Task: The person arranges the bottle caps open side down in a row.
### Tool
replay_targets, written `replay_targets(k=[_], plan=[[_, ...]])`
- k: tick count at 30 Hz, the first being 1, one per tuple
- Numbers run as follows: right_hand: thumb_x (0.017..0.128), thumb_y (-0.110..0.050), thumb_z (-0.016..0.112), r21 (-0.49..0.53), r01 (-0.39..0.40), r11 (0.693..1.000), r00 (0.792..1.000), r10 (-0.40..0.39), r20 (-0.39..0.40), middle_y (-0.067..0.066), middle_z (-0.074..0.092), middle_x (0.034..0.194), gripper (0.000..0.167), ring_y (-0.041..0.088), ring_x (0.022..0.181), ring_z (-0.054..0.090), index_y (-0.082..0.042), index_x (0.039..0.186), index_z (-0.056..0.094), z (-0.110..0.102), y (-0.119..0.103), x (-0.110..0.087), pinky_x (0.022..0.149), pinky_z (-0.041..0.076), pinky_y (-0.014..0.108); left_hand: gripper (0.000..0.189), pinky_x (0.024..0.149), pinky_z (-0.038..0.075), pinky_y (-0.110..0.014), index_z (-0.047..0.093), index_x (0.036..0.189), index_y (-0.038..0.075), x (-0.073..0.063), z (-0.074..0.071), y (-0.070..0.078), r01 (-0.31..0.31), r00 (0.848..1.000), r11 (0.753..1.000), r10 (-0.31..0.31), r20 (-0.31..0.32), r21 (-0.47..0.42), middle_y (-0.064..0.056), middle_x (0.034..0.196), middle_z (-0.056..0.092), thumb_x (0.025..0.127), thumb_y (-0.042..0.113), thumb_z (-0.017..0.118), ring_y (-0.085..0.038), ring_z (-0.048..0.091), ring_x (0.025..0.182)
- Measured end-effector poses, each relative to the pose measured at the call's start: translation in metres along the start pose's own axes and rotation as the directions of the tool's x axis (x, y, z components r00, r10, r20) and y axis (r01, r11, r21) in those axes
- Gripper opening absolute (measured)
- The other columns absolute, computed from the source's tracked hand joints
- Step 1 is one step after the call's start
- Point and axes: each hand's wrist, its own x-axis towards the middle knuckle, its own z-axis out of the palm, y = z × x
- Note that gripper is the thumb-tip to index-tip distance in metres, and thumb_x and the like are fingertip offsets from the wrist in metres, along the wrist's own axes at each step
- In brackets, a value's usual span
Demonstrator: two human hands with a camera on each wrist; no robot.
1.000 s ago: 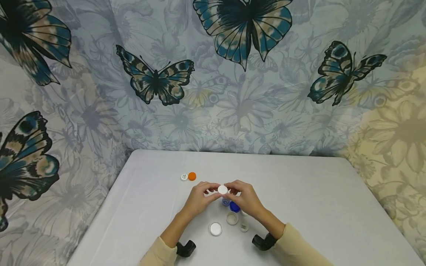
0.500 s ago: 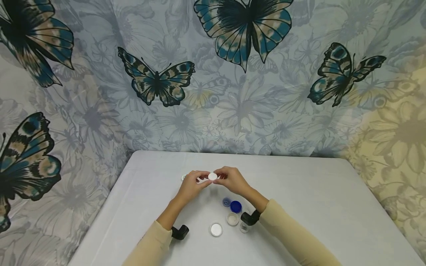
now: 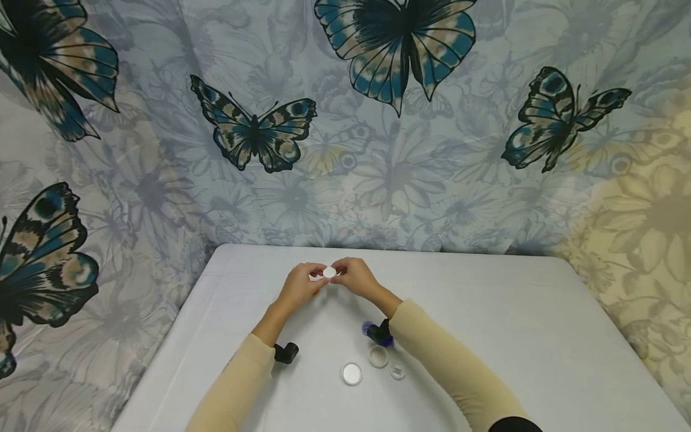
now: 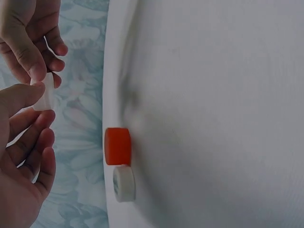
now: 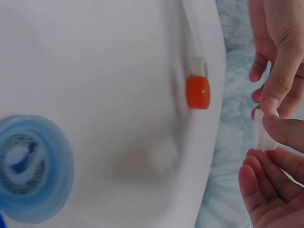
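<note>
A round white cap [image 3: 329,272] is held up off the table [image 3: 513,330], toward its far side, between the fingertips of both hands. The left hand [image 3: 299,287] pinches it from one side and the right hand [image 3: 356,277] pinches it from the other, thumbs nearest the person; in the head view its flat white face shows, and in both wrist views it appears nearly edge-on.

Below the hands on the table, an orange cap [image 4: 118,146] touches a smaller white piece [image 4: 124,184] that stands to its left; in the head view the left hand covers most of this pair.

Nearer the person, a pale blue ringed lid [image 5: 35,168] lies beside a dark blue lid [image 3: 387,342], which is partly hidden behind the black device [image 3: 380,332] at the right wrist. Just in front of these are a translucent whitish lid [image 3: 378,356] and a small clear lid [image 3: 397,372] with a dark mark, while a white-centred lid [image 3: 351,374] lies a little to the left.

A second black device [image 3: 287,353] juts from the left wrist. Cream sleeves [image 3: 439,357] cover both forearms, and a butterfly-patterned backdrop [image 3: 399,174] hangs behind the table.
</note>
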Motion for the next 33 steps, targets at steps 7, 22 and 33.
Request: replay_targets(k=[7,22,33], plan=[[0.079,-0.011,0.078,-0.071,-0.091,0.993,0.994,0.095,0.059,0.009,0.07,0.085,0.027,0.014,0.075,0.058,0.002,0.101,0.073,0.019,0.007,0.015,0.066,0.046,0.024,0.031,0.082,0.05,-0.04,0.072,0.11,0.003,0.003,0.002,-0.011,0.043,0.997,0.993,-0.05,0.059,0.113,-0.008,0.097,0.072,0.084,0.019,0.076,-0.026,0.06,0.093],[0.075,-0.008,0.079,-0.113,-0.114,0.987,0.991,0.12,0.051,0.01,0.07,0.081,0.023,0.015,0.073,0.057,0.003,0.095,0.073,0.039,0.018,0.012,0.068,0.048,0.026,0.025,0.074,0.045,-0.032,0.074,0.1,0.003,0.004,0.012,-0.014,-0.014,0.995,0.957,-0.015,0.097,0.289,-0.004,0.078,0.064,0.077,0.011,0.08,-0.019,0.053,0.08],[0.076,-0.006,0.078,-0.151,-0.097,0.984,0.985,0.116,0.124,0.009,0.071,0.084,0.028,0.017,0.076,0.061,0.001,0.103,0.072,0.027,0.018,0.009,0.072,0.051,0.029,0.027,0.071,0.04,-0.03,0.074,0.101,0.005,0.0,0.012,-0.011,-0.027,0.992,0.955,-0.01,0.125,0.297,-0.005,0.08,0.06,0.075,0.012,0.081,-0.019,0.047,0.081]])
